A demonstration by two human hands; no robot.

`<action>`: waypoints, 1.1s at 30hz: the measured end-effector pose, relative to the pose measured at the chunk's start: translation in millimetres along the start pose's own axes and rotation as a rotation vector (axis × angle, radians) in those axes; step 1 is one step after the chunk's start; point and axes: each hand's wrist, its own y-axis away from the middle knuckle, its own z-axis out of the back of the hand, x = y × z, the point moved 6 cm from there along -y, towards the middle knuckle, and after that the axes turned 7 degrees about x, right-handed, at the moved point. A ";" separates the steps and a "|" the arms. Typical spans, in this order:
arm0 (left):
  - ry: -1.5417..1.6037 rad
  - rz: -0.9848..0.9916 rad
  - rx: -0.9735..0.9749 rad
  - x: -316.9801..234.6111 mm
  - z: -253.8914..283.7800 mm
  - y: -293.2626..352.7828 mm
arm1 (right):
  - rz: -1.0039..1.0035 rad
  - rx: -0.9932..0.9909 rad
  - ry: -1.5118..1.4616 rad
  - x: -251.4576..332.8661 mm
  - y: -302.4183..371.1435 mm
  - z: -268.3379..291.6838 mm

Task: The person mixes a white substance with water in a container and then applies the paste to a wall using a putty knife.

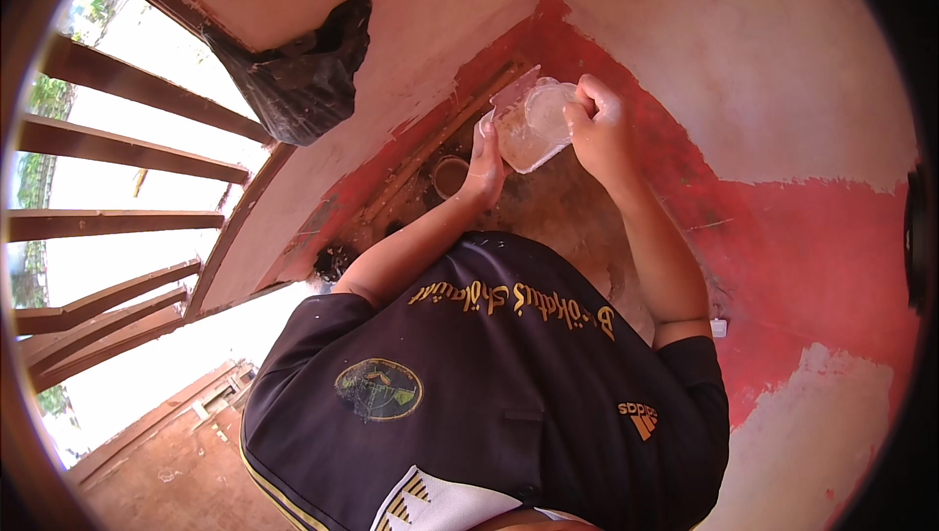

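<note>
Out in front of me, a clear see-through plastic container [525, 148] is held up between both hands. It looks squarish, with a raised flap at its far left corner. My left hand [485, 167] supports its left side, fingers pointing up along the edge. A round, clear plastic piece [550, 109], like a lid or shallow cup, overlaps the container's right part. My right hand [600, 128] is closed on the edge of this round piece, its fingers curled. Whether the round piece is separate from the container or part of it, I cannot tell.
A brown round pot [450, 176] stands on the floor beyond my left forearm. Red and pale painted walls [802, 238] meet in the corner ahead. A black plastic bag [308, 76] hangs by the window with wooden bars [127, 223] on the left.
</note>
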 end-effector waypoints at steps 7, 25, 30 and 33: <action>-0.058 -0.055 -0.005 6.1 8.1 -4.1 | -0.042 -0.022 0.017 -6.2 5.8 13.3; -0.102 -0.139 -0.018 8.1 17.3 -4.7 | -0.113 -0.085 0.138 -38.6 2.1 33.6; -0.161 -0.165 -0.006 10.8 25.5 -6.3 | -0.049 -0.111 0.140 -49.6 -1.1 37.3; -0.194 -0.175 -0.005 14.5 30.0 -6.9 | -0.083 -0.109 0.163 -53.0 -2.2 39.5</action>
